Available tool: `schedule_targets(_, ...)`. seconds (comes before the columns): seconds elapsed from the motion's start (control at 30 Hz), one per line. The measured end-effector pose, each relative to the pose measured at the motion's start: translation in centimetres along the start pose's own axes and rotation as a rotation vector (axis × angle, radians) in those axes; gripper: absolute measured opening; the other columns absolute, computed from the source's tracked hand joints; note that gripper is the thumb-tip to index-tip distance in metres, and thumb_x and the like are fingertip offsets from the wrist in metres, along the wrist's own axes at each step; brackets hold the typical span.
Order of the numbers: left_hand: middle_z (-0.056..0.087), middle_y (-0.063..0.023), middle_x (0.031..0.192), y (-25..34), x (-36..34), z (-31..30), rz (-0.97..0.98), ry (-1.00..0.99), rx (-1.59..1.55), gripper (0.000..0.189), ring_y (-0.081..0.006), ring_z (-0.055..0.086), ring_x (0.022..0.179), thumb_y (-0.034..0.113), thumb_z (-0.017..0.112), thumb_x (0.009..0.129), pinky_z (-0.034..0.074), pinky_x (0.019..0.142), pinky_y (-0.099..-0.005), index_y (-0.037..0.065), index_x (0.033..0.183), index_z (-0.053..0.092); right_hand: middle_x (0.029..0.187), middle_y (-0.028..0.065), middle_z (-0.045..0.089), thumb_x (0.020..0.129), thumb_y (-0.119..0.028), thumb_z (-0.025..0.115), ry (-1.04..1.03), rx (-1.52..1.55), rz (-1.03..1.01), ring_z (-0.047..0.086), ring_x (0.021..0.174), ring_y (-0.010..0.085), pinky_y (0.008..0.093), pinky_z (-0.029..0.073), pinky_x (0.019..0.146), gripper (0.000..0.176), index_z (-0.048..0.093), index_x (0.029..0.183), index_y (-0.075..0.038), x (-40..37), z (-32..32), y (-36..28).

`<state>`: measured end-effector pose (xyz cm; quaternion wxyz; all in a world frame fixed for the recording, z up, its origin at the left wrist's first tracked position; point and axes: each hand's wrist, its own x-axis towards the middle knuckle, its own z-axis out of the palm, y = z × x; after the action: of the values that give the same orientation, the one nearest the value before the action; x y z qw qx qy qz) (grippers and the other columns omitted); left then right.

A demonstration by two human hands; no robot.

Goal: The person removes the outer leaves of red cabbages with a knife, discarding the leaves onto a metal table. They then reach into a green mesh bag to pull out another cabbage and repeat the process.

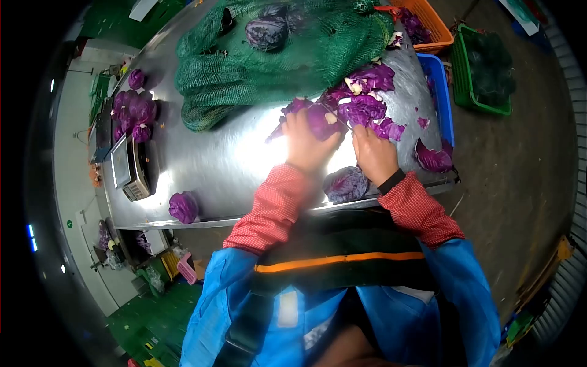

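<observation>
On the steel table (226, 165), my left hand (306, 142) has its fingers wrapped over a purple cabbage (319, 122). My right hand (373, 153) is closed just to the right of it, around the handle of a knife (345, 122) whose thin blade points toward the cabbage. The handle is mostly hidden in my fist. Loose purple leaves (364, 110) lie behind and to the right of both hands. A darker cabbage (346, 185) rests at the near edge, below my hands.
A green net sack (244, 76) with a cabbage (266, 32) covers the far side. Left are a scale (131, 168), piled cabbages (133, 111) and a single one (183, 207). Blue (445, 98), orange (435, 23) and green (463, 79) crates stand right.
</observation>
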<state>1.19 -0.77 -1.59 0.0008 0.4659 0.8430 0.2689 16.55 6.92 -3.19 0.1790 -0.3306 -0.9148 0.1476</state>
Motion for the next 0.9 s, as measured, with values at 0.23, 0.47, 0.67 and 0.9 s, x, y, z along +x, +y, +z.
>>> schedule_targets(0.23,0.052,-0.0230,0.102,0.6,1.6,0.4,-0.044,-0.035,0.080,0.078,-0.0401,0.055,0.094,0.047,0.078,0.062,0.048,0.081,-0.0459,-0.006,0.112,0.052,0.067,0.0115,0.061,0.093,-0.018,0.054,-0.018,-0.081,0.000,0.062,0.052,0.0283,0.0377,0.049,0.043,0.015,0.051,0.083,-0.007,0.7,2.5,1.4)
schedule_targets(0.47,0.048,-0.0243,0.105,0.8,2.6,1.4,-0.196,-0.114,0.076,0.075,-0.0420,0.048,0.098,0.044,0.076,0.061,0.041,0.086,-0.0497,-0.005,0.112,0.051,0.065,0.0159,0.062,0.093,-0.019,0.051,-0.022,-0.167,0.042,0.064,0.052,0.0318,0.0400,0.051,0.043,0.017,0.052,0.085,-0.004,3.7,3.0,2.4)
schedule_targets(0.67,0.049,-0.0251,0.105,1.1,0.7,0.9,-0.066,-0.007,0.104,0.080,-0.0416,0.052,0.099,0.049,0.078,0.062,0.047,0.086,-0.0473,-0.007,0.113,0.051,0.067,0.0178,0.066,0.094,-0.027,0.048,-0.180,-0.043,0.230,0.068,0.064,0.0341,0.0440,0.055,0.058,0.027,0.055,0.095,-0.001,8.0,0.5,4.6)
schedule_targets(0.9,0.048,-0.0215,0.109,-1.6,-0.6,-0.2,0.030,-0.014,-0.115,0.083,-0.0386,0.051,0.104,0.038,0.082,0.061,0.044,0.091,-0.0455,-0.005,0.124,0.047,0.088,0.0211,0.067,0.086,-0.038,0.063,0.028,0.287,0.105,0.066,0.078,0.0396,0.0482,0.052,0.064,0.043,0.055,0.114,-0.006,6.6,1.0,0.0)
